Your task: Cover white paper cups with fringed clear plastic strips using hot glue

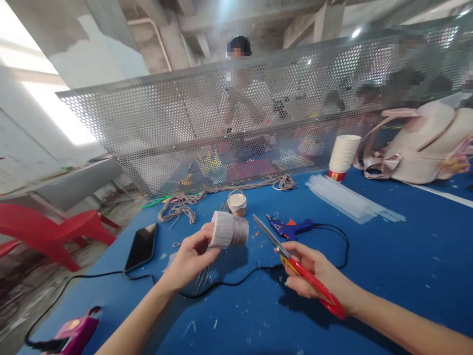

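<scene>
Blue table (pixel 388 276) underfoot of everything, littered with small white scraps. Perforated metal screen (pixel 221 113) along the far edge, other people blurred behind it. Pale bag (pixel 424 143) at far right, stack of paper cups (pixel 343 155) beside it, sheaf of clear glue sticks (pixel 351 199) just in front. Tangle of grey cord (pixel 181 204) at far left of table, dark phone (pixel 141 246) near the left edge, blue glue gun (pixel 291 228) at centre with black lead trailing. Small cord-wrapped cup with handle (pixel 237 203) standing just behind the work. Left hand (pixel 190 259) closed around white end of a cup half wrapped in cord (pixel 229 230), held above the table, lying sideways, long axis running left to right, wrapped end pointing right. Right hand (pixel 314 276) gripping red-handled scissors (pixel 291 259), blades nearly together, tips aimed up-left toward the wrapped end, close but apart. Scissor line crossing cup axis at a slant.
</scene>
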`<state>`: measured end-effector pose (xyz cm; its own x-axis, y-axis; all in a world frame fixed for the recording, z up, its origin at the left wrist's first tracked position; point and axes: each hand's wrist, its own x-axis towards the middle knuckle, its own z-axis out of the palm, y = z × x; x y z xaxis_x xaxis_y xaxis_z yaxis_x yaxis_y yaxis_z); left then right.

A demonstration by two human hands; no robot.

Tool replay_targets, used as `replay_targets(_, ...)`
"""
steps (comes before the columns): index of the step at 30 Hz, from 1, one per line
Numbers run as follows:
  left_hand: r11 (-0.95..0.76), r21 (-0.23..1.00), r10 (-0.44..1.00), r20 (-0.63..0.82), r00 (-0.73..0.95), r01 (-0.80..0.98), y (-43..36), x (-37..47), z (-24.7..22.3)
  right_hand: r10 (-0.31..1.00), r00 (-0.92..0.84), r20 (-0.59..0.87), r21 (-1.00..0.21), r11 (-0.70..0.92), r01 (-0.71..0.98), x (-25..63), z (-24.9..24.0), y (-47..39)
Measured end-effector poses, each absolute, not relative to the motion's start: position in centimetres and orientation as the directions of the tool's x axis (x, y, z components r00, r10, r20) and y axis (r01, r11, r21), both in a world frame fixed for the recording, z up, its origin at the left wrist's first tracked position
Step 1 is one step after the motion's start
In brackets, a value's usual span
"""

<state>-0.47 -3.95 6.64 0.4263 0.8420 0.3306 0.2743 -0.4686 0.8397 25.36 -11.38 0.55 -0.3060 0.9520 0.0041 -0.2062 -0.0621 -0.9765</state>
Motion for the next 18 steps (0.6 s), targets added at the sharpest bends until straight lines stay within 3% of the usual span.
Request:
replay_targets(5, -0.624, 0.737, 0.721, 0.415, 0.555, 0.260, -4.6, -0.2, 6.5, 0.975, -0.217, 0.042, -0.918, -0.048, -0.393, 24.0, 1.1, -10.3)
replay_targets(9, -0.731, 0.634, 0.588, 0.399, 0.704, 0.251, -5.1, -0.3, 6.7, 0.986, -0.165, -0.010, -0.883, -0.086, -0.461, 23.1, 2.3, -9.1)
replay_targets(13, -0.800, 0.528, 0.532, 0.407, 0.742, 0.284, -4.7, -0.4, 6.3, 0.987, -0.162, -0.018, -0.845, -0.102, -0.525, 22.6, 2.5, -8.2)
replay_targets(18, -0.947, 0.249, 0.311, 0.541, 0.781, 0.204, -3.1, -0.8, 4.5, 0.997, -0.075, -0.024, -0.838, -0.061, -0.542, 22.2, 2.5, -7.9)
